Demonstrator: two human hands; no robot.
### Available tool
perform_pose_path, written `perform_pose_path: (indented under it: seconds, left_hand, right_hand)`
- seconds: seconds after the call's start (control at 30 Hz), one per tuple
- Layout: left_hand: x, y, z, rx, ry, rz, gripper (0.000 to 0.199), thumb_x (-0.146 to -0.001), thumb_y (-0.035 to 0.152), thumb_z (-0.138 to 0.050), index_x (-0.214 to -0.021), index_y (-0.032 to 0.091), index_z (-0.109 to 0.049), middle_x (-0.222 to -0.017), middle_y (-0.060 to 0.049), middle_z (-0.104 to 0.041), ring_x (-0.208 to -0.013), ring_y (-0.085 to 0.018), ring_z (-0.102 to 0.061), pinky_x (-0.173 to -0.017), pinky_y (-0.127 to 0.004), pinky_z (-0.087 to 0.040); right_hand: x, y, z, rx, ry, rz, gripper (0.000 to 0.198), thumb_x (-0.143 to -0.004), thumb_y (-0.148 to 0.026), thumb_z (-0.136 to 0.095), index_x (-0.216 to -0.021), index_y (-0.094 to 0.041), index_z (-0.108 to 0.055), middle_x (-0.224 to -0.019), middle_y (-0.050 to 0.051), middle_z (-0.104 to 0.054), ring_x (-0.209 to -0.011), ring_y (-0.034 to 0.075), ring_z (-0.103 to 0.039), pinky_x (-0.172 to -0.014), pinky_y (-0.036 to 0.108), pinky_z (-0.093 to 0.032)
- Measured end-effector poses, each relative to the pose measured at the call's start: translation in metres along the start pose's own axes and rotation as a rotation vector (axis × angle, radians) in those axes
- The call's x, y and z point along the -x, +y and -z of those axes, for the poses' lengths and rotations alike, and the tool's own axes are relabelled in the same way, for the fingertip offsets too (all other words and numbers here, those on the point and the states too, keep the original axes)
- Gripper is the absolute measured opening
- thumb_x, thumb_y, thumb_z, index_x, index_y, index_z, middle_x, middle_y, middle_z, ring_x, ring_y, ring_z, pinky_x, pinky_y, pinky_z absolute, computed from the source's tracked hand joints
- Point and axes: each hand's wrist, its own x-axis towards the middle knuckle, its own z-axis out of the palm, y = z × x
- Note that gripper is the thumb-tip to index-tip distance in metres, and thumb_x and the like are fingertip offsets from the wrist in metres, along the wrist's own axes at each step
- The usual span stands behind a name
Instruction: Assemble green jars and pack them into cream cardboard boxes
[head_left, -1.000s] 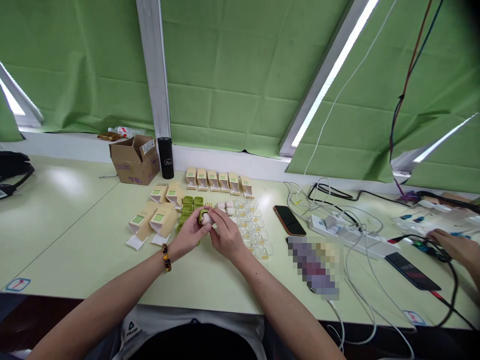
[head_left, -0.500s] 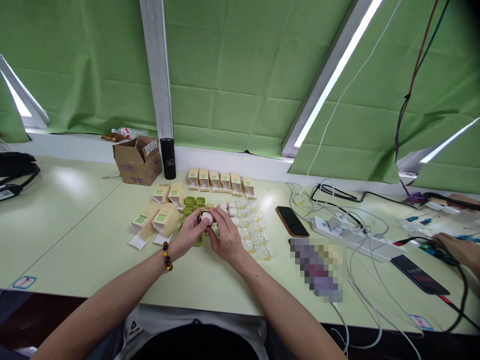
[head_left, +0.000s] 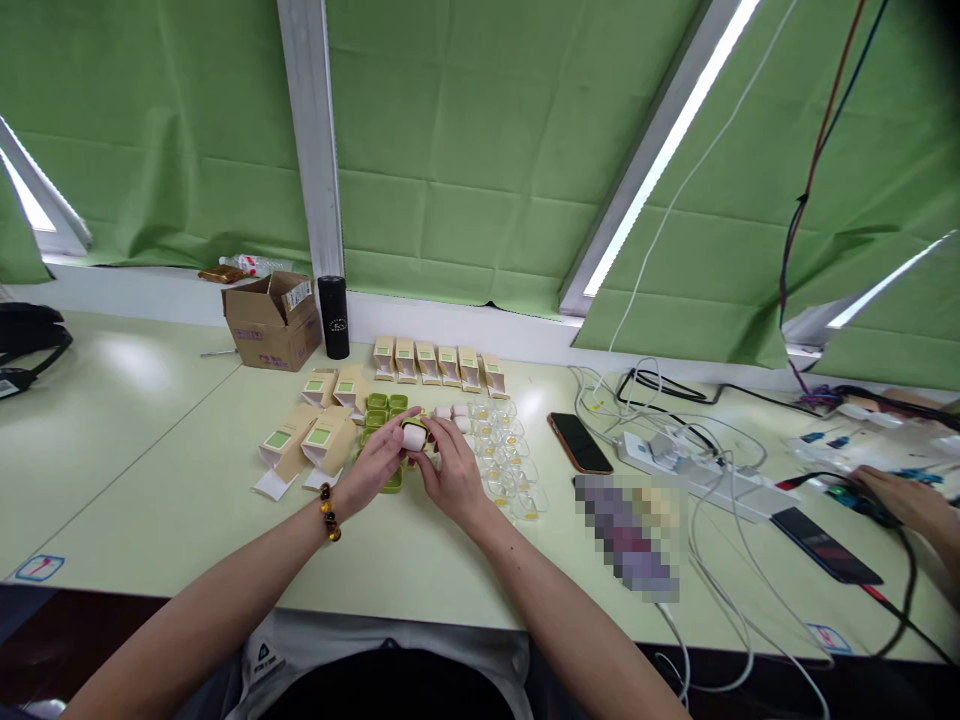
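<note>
Item held: one pale pink, rounded block (head_left: pixel 414 438) seated in a small green container (head_left: pixel 427 428), raised between both hands above the middle of the table (head_left: pixel 187 520).

Right hand (head_left: pixel 454 472): grip closed on the green container, thumb below, fingers along its far side.

Left hand (head_left: pixel 377 458): fingers extended, thumb beside the block; whether this grip is closed cannot be told. Beaded bracelet (head_left: pixel 329 514) at the wrist.

Near the hands: green tubs (head_left: pixel 376 402) in rows, partly hidden by the left hand; further pale blocks (head_left: pixel 444 411) just beyond the right hand; clear plastic cups (head_left: pixel 514 470) with yellow marks, to its right.

Left of the tubs: four beige cartons (head_left: pixel 330 437), flaps open.

Rear: six similar cartons (head_left: pixel 448 362) in a line; black tumbler (head_left: pixel 334 322) next to an open cardboard box (head_left: pixel 274 335).

Right: phone (head_left: pixel 580 442), face up, near a white power strip (head_left: pixel 705 477).
</note>
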Motion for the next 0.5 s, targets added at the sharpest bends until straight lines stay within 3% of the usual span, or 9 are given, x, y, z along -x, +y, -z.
perform_pose_path:
  seconds: [0.13, 0.23, 0.33, 0.5]
  left_hand:
    - [0.002, 0.001, 0.001, -0.048, -0.041, 0.001, 0.071, -0.094, 0.048, -0.071, -0.157, 0.023, -0.049, -0.127, -0.012, -0.065, -0.101, -0.020, -0.062, -0.086, -0.031, -0.053]
    - [0.002, 0.000, 0.003, -0.166, -0.049, -0.069, 0.070, -0.094, 0.042, -0.071, -0.158, 0.025, -0.049, -0.142, -0.013, -0.059, -0.116, -0.025, -0.061, -0.096, -0.035, -0.053]
    - [0.003, 0.000, 0.005, -0.392, 0.026, -0.202, 0.062, -0.096, 0.032, -0.067, -0.155, 0.027, -0.050, -0.152, -0.014, -0.051, -0.127, -0.027, -0.057, -0.102, -0.037, -0.052]
    - [0.002, 0.001, 0.009, -0.793, 0.133, -0.537, 0.051, -0.096, 0.014, -0.057, -0.146, 0.025, -0.055, -0.142, -0.015, -0.053, -0.127, -0.028, -0.056, -0.105, -0.046, -0.052]
  right_hand:
    - [-0.002, 0.001, 0.000, -0.105, 0.037, -0.106, 0.039, -0.103, -0.029, -0.059, -0.141, -0.022, -0.056, -0.125, 0.016, -0.067, -0.109, 0.027, -0.069, -0.087, 0.043, -0.065]
    - [-0.006, 0.000, 0.001, -0.200, 0.087, -0.200, 0.031, -0.102, -0.037, -0.061, -0.127, -0.020, -0.062, -0.115, 0.014, -0.068, -0.097, 0.024, -0.068, -0.077, 0.036, -0.064]
    - [-0.009, -0.003, 0.004, -0.329, 0.072, -0.356, 0.031, -0.102, -0.045, -0.060, -0.118, -0.019, -0.065, -0.106, 0.010, -0.068, -0.086, 0.020, -0.067, -0.069, 0.031, -0.060]
    - [-0.014, -0.010, 0.008, -0.604, -0.009, -0.641, 0.044, -0.100, -0.061, -0.056, -0.092, -0.019, -0.066, -0.073, 0.001, -0.062, -0.064, 0.015, -0.058, -0.056, 0.024, -0.048]
